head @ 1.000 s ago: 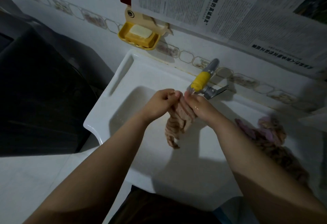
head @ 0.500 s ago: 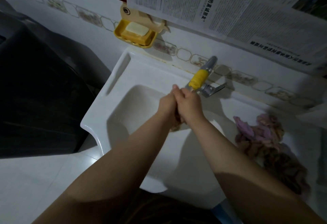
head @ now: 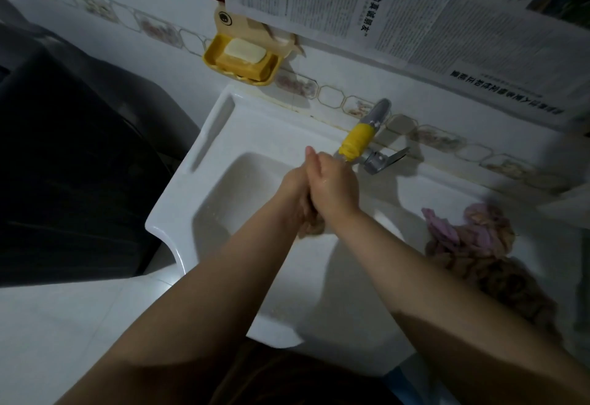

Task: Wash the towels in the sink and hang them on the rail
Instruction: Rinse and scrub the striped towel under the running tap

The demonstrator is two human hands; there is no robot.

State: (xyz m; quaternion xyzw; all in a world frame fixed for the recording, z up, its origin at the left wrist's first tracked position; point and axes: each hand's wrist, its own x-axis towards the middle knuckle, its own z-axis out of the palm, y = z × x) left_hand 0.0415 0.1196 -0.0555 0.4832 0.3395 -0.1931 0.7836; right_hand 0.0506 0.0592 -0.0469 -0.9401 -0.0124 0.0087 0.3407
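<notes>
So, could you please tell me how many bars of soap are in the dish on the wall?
2: a white bar lies on top of a yellow bar, both in the yellow soap dish left of the tap. Anything beneath them would be hidden.

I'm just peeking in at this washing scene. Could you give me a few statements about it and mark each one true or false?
1. Both hands, left hand and right hand, squeeze a brownish wet towel over the white ceramic sink. True.
2. The yellow wall-mounted soap dish is empty. False: a pale soap bar lies in it.
3. A heap of pink and brown towels lies right of the basin. True.
4. The grey tap has a blue sleeve. False: the sleeve is yellow.
</notes>
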